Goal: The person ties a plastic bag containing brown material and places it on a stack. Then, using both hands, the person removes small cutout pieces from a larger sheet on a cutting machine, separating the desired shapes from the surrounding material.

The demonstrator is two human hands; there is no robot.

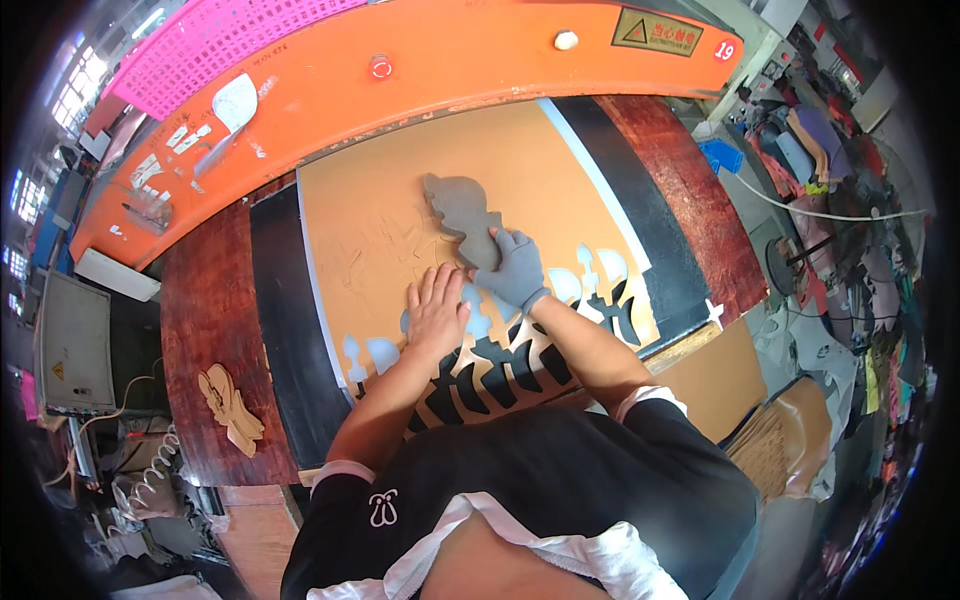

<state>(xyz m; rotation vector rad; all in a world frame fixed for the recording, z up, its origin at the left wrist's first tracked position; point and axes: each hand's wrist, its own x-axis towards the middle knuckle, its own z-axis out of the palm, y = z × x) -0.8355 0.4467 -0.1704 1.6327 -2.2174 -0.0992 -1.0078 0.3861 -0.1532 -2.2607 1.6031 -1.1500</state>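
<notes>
A grey cutting die [458,205] with a wavy outline lies on a tan sheet [380,170]. My right hand [515,272], in a grey glove with bare fingertip showing, grips the die's near end. Flat on the sheet, just left of that end, rests my bare left hand [437,305], fingers stretched out. Below and around both hands runs a row of cut-out openings, some showing dark and some pale grey-blue [588,262]. Faint cut outlines [375,245] mark the sheet left of the die.
An orange machine beam [480,55] spans the far side, with a red button [381,67] and a pink basket [220,50] on top. A wooden die-like shape [232,410] lies on the reddish-brown table [205,320] at left. Scrap material [800,170] heaps up at right.
</notes>
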